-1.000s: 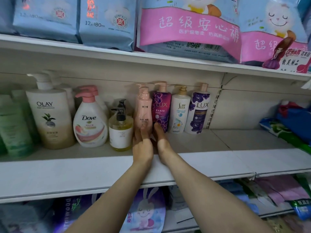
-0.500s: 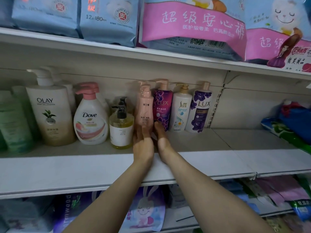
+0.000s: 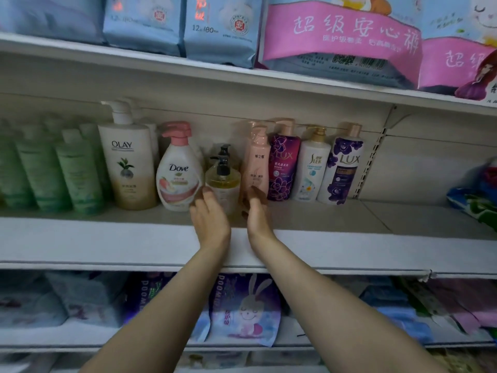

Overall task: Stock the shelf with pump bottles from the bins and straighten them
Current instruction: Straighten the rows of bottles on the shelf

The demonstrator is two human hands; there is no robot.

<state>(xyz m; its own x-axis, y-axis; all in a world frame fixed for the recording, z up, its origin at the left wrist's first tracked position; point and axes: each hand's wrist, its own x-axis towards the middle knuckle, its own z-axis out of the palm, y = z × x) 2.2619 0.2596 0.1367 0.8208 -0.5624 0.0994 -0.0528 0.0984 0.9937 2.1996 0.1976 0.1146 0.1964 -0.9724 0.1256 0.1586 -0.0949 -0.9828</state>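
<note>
Both hands (image 3: 211, 223) (image 3: 256, 214) flanking amber bottle (image 3: 222, 184), fingers straight

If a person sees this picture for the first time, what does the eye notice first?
Two bare hands, the left hand and the right hand, reach to either side of the clear amber pump bottle on the middle shelf. Above hang the bright pink packs.

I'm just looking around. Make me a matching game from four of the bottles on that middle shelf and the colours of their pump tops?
Bottles:
1. Olay bottle
2. Dove bottle
3. clear amber bottle
4. Slek bottle

Pump colours:
A. black
B. gold
C. white
D. pink

Pairs: 1-C, 2-D, 3-A, 4-B
</note>
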